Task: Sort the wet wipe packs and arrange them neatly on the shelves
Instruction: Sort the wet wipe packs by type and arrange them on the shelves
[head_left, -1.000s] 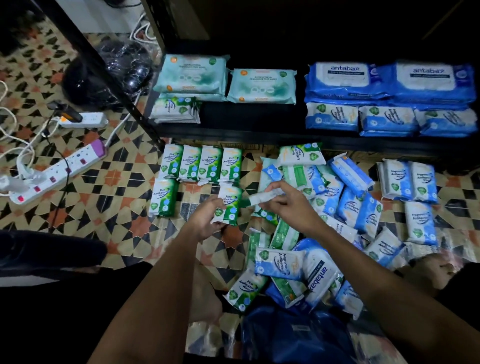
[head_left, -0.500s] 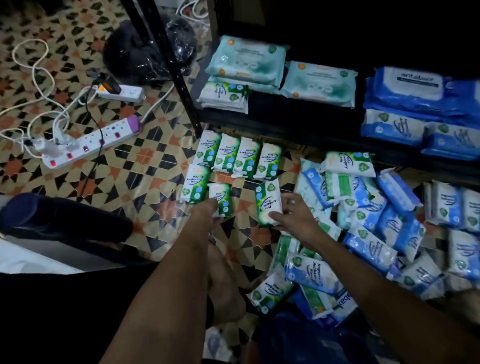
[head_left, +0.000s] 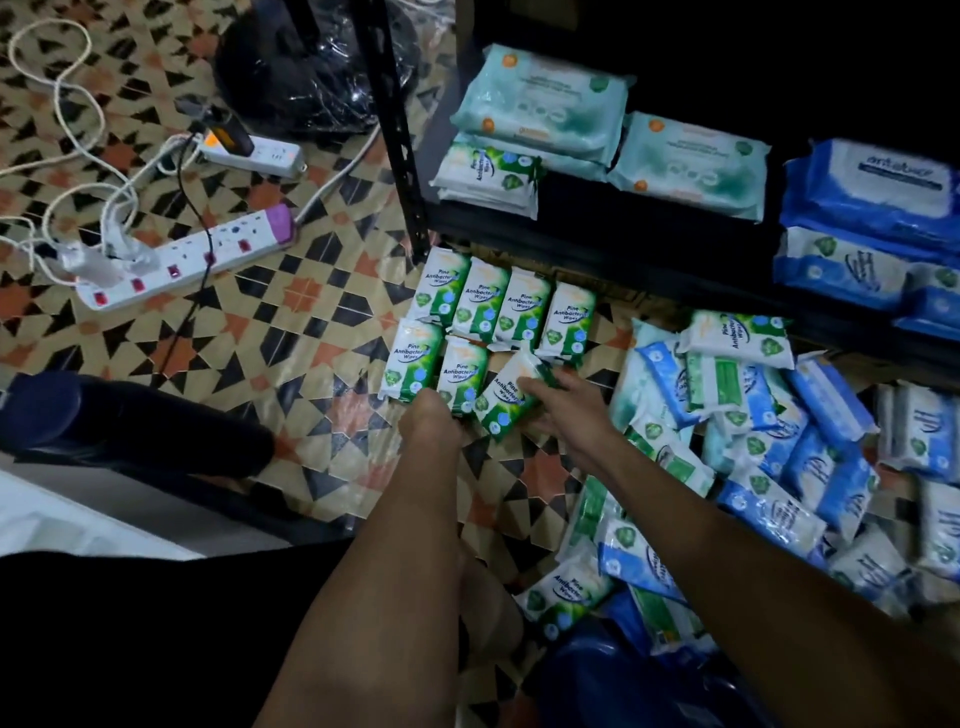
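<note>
Two rows of green pine wet wipe packs (head_left: 483, 306) lie on the tiled floor in front of the black shelf (head_left: 597, 244). My right hand (head_left: 569, 410) pinches a tilted green pack (head_left: 504, 397) at the right end of the near row. The knuckles of my left hand (head_left: 434, 418) sit at the near edge of the middle green pack (head_left: 462, 371); its fingers are hidden. A mixed pile of blue and green packs (head_left: 753, 415) lies to the right. On the shelf are teal packs (head_left: 540, 98), small green packs (head_left: 488, 174) and blue packs (head_left: 872, 182).
Two power strips (head_left: 182, 260) with tangled cables lie on the floor at the left. A black plastic bag (head_left: 311, 67) sits behind the shelf post (head_left: 395, 130). A dark padded object (head_left: 130, 426) is at my left, a blue bag (head_left: 613, 675) near my knees.
The view swung left. My left hand laid its green pack into the near row. My right hand carried another green pack from the pile to the row's right end.
</note>
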